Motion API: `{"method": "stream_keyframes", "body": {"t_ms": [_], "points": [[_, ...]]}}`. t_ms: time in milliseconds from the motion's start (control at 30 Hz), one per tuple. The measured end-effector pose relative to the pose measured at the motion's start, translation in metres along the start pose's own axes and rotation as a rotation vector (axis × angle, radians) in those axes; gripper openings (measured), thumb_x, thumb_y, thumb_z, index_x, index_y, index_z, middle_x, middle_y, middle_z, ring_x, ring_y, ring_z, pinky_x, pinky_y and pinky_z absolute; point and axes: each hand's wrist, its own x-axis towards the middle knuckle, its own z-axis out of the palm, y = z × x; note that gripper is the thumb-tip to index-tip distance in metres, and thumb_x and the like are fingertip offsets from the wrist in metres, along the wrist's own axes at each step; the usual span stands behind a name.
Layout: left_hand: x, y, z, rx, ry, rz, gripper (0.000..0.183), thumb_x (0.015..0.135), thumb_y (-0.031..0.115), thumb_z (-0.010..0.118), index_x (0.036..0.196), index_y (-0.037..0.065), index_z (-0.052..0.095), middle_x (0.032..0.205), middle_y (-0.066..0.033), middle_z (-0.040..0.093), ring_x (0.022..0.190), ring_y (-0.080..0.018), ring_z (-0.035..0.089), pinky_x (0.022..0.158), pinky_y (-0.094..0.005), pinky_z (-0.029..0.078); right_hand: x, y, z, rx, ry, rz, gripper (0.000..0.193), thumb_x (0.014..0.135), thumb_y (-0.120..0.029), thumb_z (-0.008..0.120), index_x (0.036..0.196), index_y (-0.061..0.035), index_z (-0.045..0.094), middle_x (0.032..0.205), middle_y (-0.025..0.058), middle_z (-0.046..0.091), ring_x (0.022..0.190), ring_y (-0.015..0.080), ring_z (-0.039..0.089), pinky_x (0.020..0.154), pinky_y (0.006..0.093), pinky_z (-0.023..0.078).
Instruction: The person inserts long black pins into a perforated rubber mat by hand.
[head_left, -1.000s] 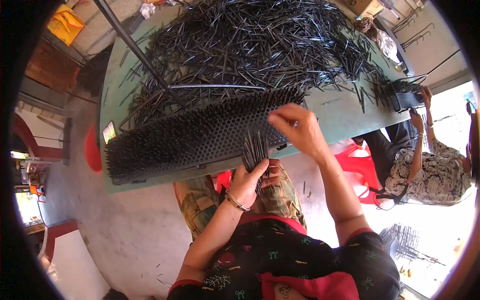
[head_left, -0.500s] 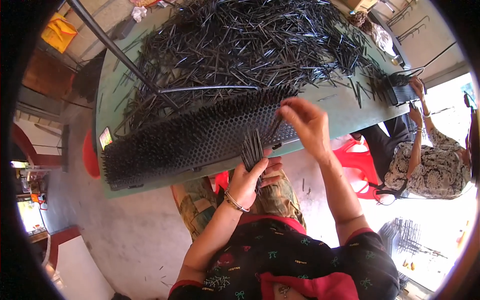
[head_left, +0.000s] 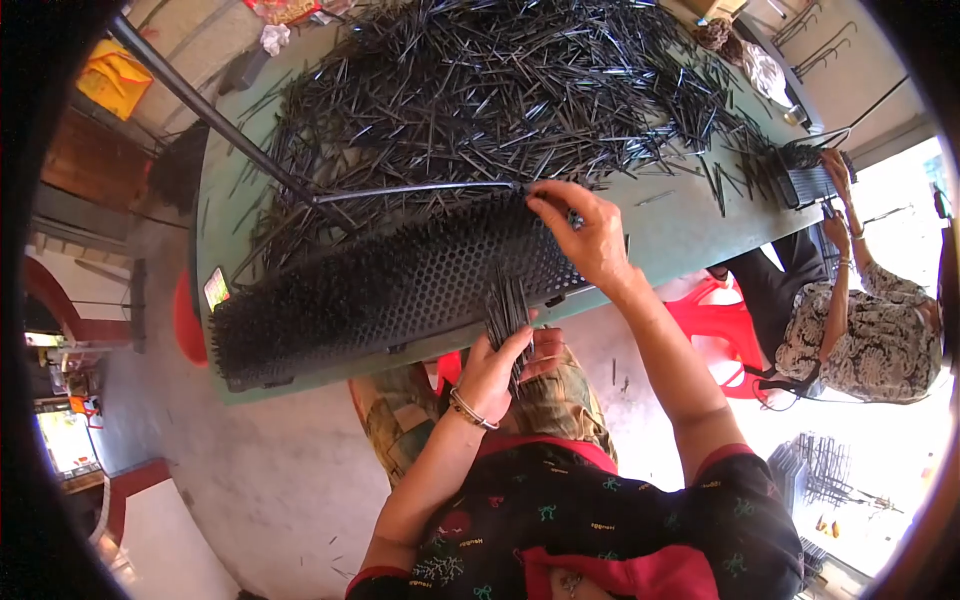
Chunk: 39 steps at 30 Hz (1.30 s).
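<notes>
My left hand (head_left: 497, 368) is wrapped round a bundle of thin black sticks (head_left: 508, 305), which point up toward the table edge. In front of me lies a long black perforated rack (head_left: 440, 280) with rows of round holes. Many black sticks stand upright in its left part and along its far side; bare holes show toward the near right. My right hand (head_left: 590, 230) pinches thumb and forefinger together at the rack's far edge, by the tip of a metal rod (head_left: 420, 188). Whatever its fingertips hold is too small and dark to make out.
A big heap of loose black sticks (head_left: 500, 90) covers the back of the green table (head_left: 225, 200). The metal rod's dark arm (head_left: 215, 120) slants over the left side. At right, another person's hands (head_left: 838, 180) work at a smaller black rack (head_left: 800, 180), near a red chair (head_left: 715, 320).
My right hand has moved left and away from me, from above the rack's right part to its far edge. The left hand keeps its bundle in nearly the same place.
</notes>
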Motion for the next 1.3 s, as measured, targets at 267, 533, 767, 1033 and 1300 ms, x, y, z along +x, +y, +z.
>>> {"method": "stream_keyframes", "body": {"t_ms": [267, 533, 767, 1033, 1300], "points": [[0.001, 0.000, -0.002, 0.043, 0.020, 0.006, 0.027, 0.093, 0.013, 0.048, 0.118, 0.003, 0.048, 0.099, -0.0160, 0.063, 0.084, -0.0215, 0.064, 0.075, -0.0360, 0.055, -0.002, 0.002, -0.001, -0.180, -0.109, -0.311, 0.022, 0.074, -0.002, 0.068, 0.096, -0.0046, 0.066, 0.091, 0.0094, 0.065, 0.083, 0.0251, 0.061, 0.073, 0.0336, 0.049], [-0.003, 0.003, 0.000, 0.045, -0.013, 0.035, 0.028, 0.093, 0.017, 0.050, 0.117, 0.003, 0.049, 0.101, -0.0149, 0.063, 0.086, -0.0193, 0.064, 0.074, -0.0316, 0.054, -0.008, -0.028, -0.017, 0.114, -0.101, 0.119, 0.020, 0.082, -0.010, 0.066, 0.100, -0.0008, 0.065, 0.090, 0.0095, 0.065, 0.081, 0.0162, 0.062, 0.071, 0.0274, 0.048], [-0.010, 0.006, 0.012, 0.128, -0.085, 0.095, 0.029, 0.094, 0.018, 0.049, 0.118, 0.001, 0.049, 0.103, -0.0155, 0.063, 0.089, -0.0201, 0.064, 0.074, -0.0309, 0.054, -0.036, -0.044, -0.025, 0.469, -0.492, 0.596, 0.031, 0.085, -0.018, 0.066, 0.104, 0.0053, 0.062, 0.082, 0.0042, 0.064, 0.071, 0.0070, 0.058, 0.063, 0.0235, 0.048], [-0.004, 0.003, 0.015, 0.041, -0.068, 0.028, 0.029, 0.094, 0.019, 0.048, 0.117, 0.002, 0.049, 0.106, -0.0169, 0.062, 0.092, -0.0223, 0.064, 0.076, -0.0327, 0.054, -0.043, -0.028, -0.036, 0.467, -0.400, 0.657, 0.021, 0.083, -0.012, 0.066, 0.096, 0.0048, 0.064, 0.078, 0.0044, 0.065, 0.070, 0.0069, 0.058, 0.061, 0.0216, 0.047], [0.008, -0.003, 0.011, 0.027, -0.040, -0.042, 0.030, 0.094, 0.023, 0.048, 0.117, 0.005, 0.048, 0.106, -0.0181, 0.062, 0.091, -0.0218, 0.063, 0.075, -0.0350, 0.054, 0.004, -0.014, -0.038, 0.202, 0.024, 0.241, 0.020, 0.083, -0.014, 0.066, 0.098, -0.0009, 0.065, 0.081, 0.0050, 0.067, 0.074, 0.0074, 0.059, 0.067, 0.0235, 0.047]]}}
